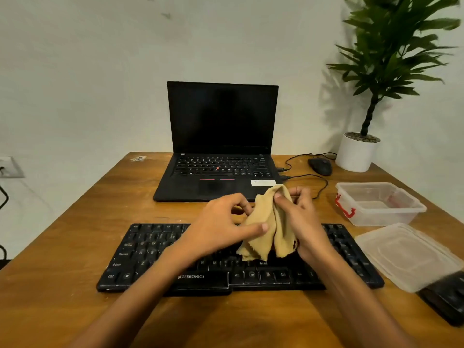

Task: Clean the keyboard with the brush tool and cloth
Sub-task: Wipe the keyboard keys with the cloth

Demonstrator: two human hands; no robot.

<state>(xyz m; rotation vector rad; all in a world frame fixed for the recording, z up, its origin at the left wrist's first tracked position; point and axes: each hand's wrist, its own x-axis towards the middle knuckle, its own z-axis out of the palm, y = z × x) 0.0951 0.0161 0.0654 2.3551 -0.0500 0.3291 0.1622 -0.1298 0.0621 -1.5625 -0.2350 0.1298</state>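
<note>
1. Tan cloth (266, 222), bunched in loose folds, is held just above the right-of-middle keys of the black keyboard (150, 252). Its frayed lower ends hang to the keys; I cannot tell if they touch.
2. Left hand (221, 222): the thumb and curled fingers (261, 227) pinch one fold from the left. Right hand (301, 214): the fingers curl round the upper fold. Both hold the cloth and neither is spread wide.
3. Judgement: the two-handed hold looks like gathering the cloth into a pad. A loose rag would likely snag on the keycaps, while a folded one should wipe evenly.
4. The keyboard lies parallel to the near edge of the wooden counter (75, 222), about mid-way along, straight under both forearms. That placement suits working without a stretch.
5. No brush tool is in view. A clear container (376, 204) stands open by the right edge, with its lid (406, 254) lying just nearer. It probably stored the cleaning kit.
6. The laptop (221, 146) is open with a dark screen and sits at the far edge. The mouse (320, 165) and potted plant (356, 154) are toward the far right corner, well apart from the work.
</note>
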